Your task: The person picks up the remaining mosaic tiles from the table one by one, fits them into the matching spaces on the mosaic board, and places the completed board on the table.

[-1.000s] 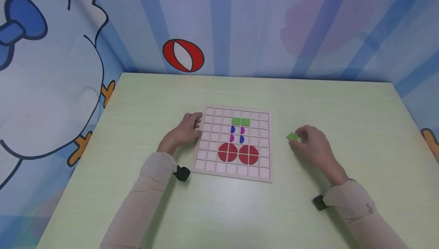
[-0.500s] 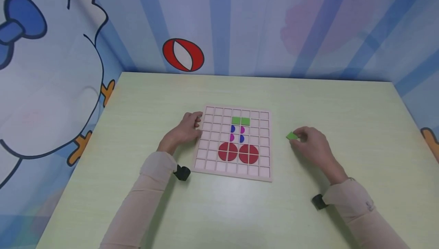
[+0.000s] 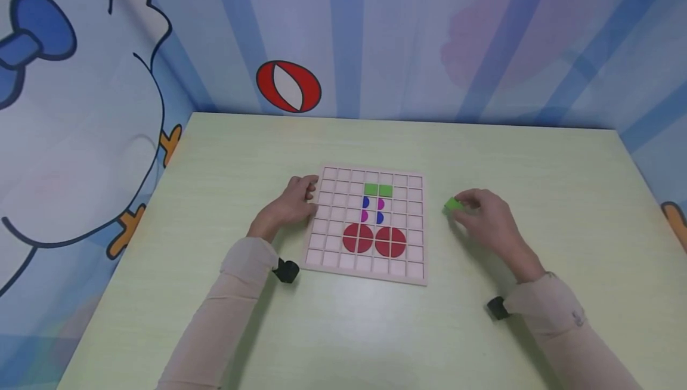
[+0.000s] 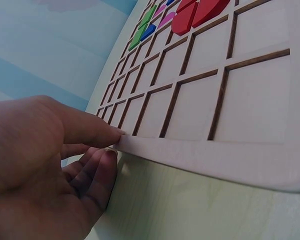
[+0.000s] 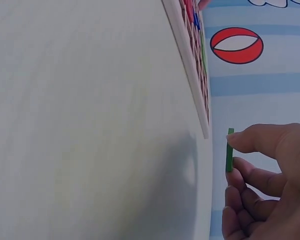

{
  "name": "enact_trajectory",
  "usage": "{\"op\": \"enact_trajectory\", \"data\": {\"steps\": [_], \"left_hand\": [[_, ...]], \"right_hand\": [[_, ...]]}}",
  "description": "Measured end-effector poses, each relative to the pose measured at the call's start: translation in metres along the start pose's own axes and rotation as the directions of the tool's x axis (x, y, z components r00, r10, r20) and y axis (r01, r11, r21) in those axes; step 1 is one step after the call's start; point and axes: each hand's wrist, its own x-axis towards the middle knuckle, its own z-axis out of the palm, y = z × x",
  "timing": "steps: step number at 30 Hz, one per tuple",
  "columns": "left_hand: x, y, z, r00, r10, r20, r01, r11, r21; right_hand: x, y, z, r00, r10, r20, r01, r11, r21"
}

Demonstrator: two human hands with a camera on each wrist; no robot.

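A pale square grid board [image 3: 332, 255] lies flat on the table, with coloured pieces set in its cells. My left hand [image 3: 290, 202] is at the board's left edge; in the left wrist view one digit [image 4: 92, 127] touches the rim while other fingers bend beside it. To the right of the board, my right hand [image 3: 491, 220] pinches a green square tile [image 3: 452, 204] between thumb and fingers, above the table. Seen edge-on in the right wrist view, that green tile [image 5: 229, 151] is thin.
On the board are two green squares [image 3: 378, 190], small blue and magenta half-round pieces [image 3: 365, 216] and two red circles [image 3: 357, 238] made of quarter pieces. The table [image 3: 247, 145] ends against a printed wall [image 3: 386, 38] at the back.
My right hand has lifted slightly and shifted a little left towards the board with the green tile. The left hand and the board have stayed in place.
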Motion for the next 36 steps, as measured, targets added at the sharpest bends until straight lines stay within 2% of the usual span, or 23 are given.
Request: {"op": "enact_trajectory", "data": {"steps": [4, 10, 17, 24, 30, 36], "left_hand": [[0.0, 0.0, 0.0, 1.0, 0.014, 0.0, -0.014, 1.0, -0.014], [0.001, -0.002, -0.001, 1.0, 0.025, 0.003, -0.025, 0.999, -0.039], [0.0, 0.0, -0.001, 1.0, 0.025, 0.002, -0.025, 0.998, -0.052], [-0.002, 0.0, -0.001, 1.0, 0.014, 0.002, -0.014, 0.999, -0.052], [-0.003, 0.001, -0.001, 1.0, 0.014, -0.006, -0.014, 0.999, -0.039], [-0.001, 0.0, -0.002, 1.0, 0.018, 0.001, -0.018, 0.999, -0.035]], "right_hand": [[0.005, -0.006, -0.001, 0.998, -0.055, -0.015, 0.055, 0.998, 0.016], [0.015, -0.022, 0.005, 0.999, -0.051, 0.002, 0.051, 0.998, 0.021], [0.03, -0.033, 0.014, 0.992, -0.123, 0.007, 0.123, 0.992, 0.025], [0.047, -0.043, 0.024, 0.983, -0.16, 0.091, 0.16, 0.987, 0.001], [0.059, -0.049, 0.029, 0.961, -0.207, 0.182, 0.218, 0.975, -0.043], [0.066, -0.05, 0.033, 0.952, -0.202, 0.231, 0.222, 0.973, -0.068]]}}
